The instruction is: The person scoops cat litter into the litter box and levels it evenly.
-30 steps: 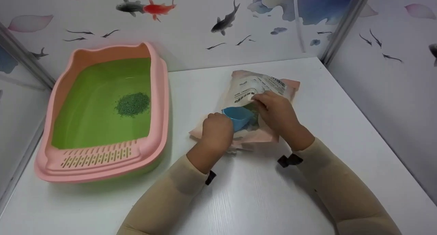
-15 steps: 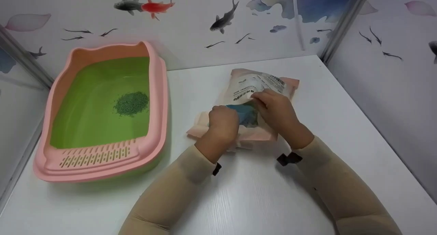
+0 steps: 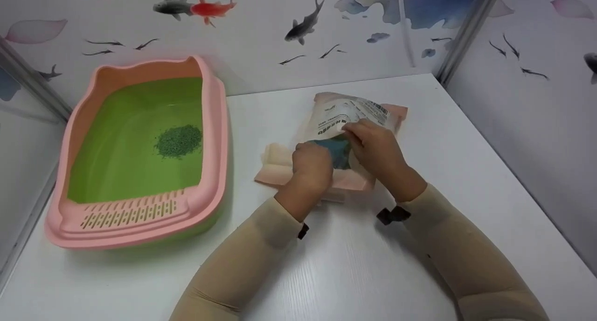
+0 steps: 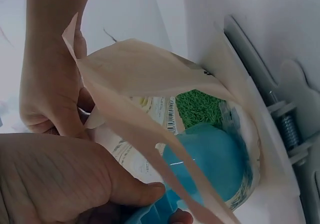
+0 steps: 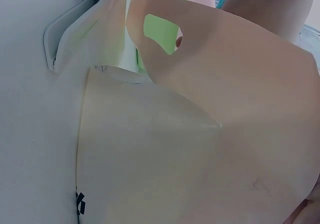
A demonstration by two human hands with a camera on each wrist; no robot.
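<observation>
An opened bag (image 3: 326,118) with pink edges and printed labelling lies on the white table. Inside its mouth, the left wrist view shows green cat litter pellets (image 4: 197,106) and the round bowl of a blue scoop (image 4: 212,159). My left hand (image 3: 313,164) grips the scoop by its handle, thumb on top, at the bag's opening. My right hand (image 3: 377,146) pinches the edge of the mouth and holds it up. Bag film fills most of the right wrist view and hides the scoop there.
A litter box (image 3: 217,139) with a pink rim and green base stands on the left, a small heap of green litter (image 3: 178,141) in it. A grey clip with a coil spring (image 4: 289,129) sits beside the bag. Walls printed with fish enclose the table.
My left hand has moved right and slightly away from me, pushing the scoop deeper into the bag, so less of it shows. My right hand keeps its pinch on the bag.
</observation>
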